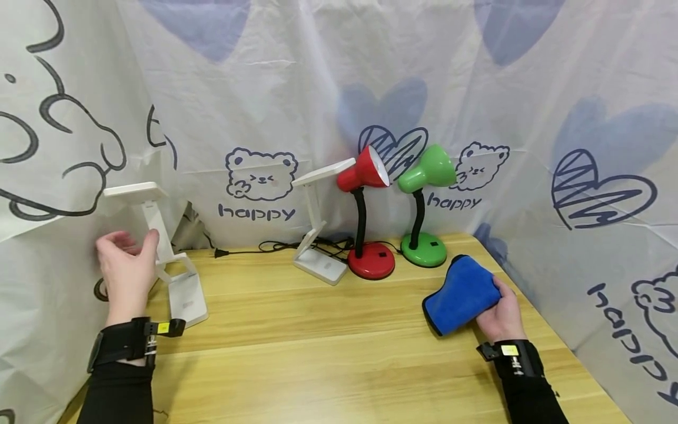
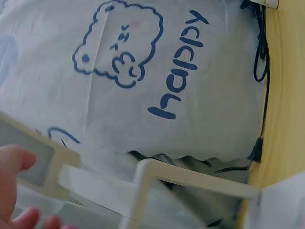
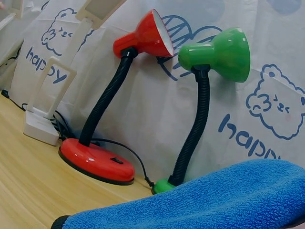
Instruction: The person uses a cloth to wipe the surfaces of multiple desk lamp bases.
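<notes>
On the right side of the table my right hand point(image 1: 503, 315) grips a folded blue cloth point(image 1: 461, 294) with black edging, thumb on top. The cloth fills the lower part of the right wrist view and hides much of the green lamp's base there. My left hand point(image 1: 126, 268) is raised beside a white folding desk lamp point(image 1: 188, 297) at the far left, its fingers loosely bent and holding nothing. The thumb overlaps the lamp's stem in the head view. In the left wrist view, the thumb and fingertips show near the lamp's head point(image 2: 66, 174).
Along the back stand a second white folding lamp point(image 1: 320, 265), a red gooseneck lamp point(image 1: 371, 262) and a green gooseneck lamp point(image 1: 424, 250). Black cords point(image 1: 275, 246) with a plug lie behind them. Printed white curtains point(image 1: 318, 88) enclose the wooden table point(image 1: 318, 353) at back and sides.
</notes>
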Action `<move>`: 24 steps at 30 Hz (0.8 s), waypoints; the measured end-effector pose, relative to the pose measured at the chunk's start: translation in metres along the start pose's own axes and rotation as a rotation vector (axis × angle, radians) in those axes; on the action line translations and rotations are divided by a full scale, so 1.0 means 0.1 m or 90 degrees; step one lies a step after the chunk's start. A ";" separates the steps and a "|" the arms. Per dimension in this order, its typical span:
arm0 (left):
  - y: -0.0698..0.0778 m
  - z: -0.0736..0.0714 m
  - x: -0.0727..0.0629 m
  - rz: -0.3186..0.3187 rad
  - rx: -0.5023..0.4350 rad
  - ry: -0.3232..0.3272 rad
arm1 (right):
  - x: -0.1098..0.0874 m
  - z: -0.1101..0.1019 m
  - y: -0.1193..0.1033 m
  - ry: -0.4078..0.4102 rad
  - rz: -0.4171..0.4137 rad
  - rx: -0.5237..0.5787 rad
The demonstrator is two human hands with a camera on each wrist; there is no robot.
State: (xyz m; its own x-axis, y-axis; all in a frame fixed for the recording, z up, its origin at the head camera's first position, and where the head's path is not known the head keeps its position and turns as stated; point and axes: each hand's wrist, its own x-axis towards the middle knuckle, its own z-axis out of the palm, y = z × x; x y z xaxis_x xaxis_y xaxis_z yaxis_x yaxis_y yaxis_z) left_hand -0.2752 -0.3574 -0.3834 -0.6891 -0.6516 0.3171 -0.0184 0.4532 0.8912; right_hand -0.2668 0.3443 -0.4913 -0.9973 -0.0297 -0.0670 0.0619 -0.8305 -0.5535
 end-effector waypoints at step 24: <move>-0.45 0.29 0.08 0.152 0.090 -0.356 | 0.01 -0.01 0.00 0.005 -0.007 -0.025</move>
State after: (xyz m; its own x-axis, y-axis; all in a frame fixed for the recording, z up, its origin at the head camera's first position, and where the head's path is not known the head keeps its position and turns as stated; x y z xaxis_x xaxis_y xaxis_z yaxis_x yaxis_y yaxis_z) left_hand -0.3009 -0.3656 -0.4306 -0.9604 -0.1226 0.2502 0.1137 0.6475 0.7535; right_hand -0.2677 0.3449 -0.4925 -0.9976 -0.0167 -0.0674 0.0532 -0.8079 -0.5870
